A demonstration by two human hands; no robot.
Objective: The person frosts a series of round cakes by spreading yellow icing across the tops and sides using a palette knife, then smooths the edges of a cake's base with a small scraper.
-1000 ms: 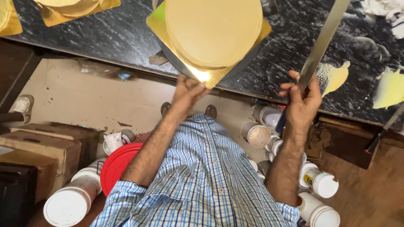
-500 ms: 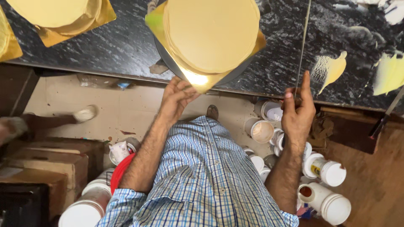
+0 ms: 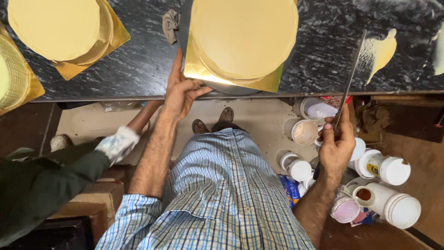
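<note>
On dark counter, two yellow rounds (image 3: 243, 34); left hand (image 3: 181, 92) gripping board (image 3: 231, 81), right hand (image 3: 337, 146) clasping knife (image 3: 350, 81).

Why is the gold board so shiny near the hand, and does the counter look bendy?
Head view: light glares bright off the gold board corner right beside the left hand; the wide lens bows the black counter edge; the long knife in the right hand looks sharp, not blurred.

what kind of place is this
Likely a cake workshop or bakery kitchen: round pale yellow iced cakes on gold square boards, a black marble counter, and white plastic tubs on the floor.
</note>
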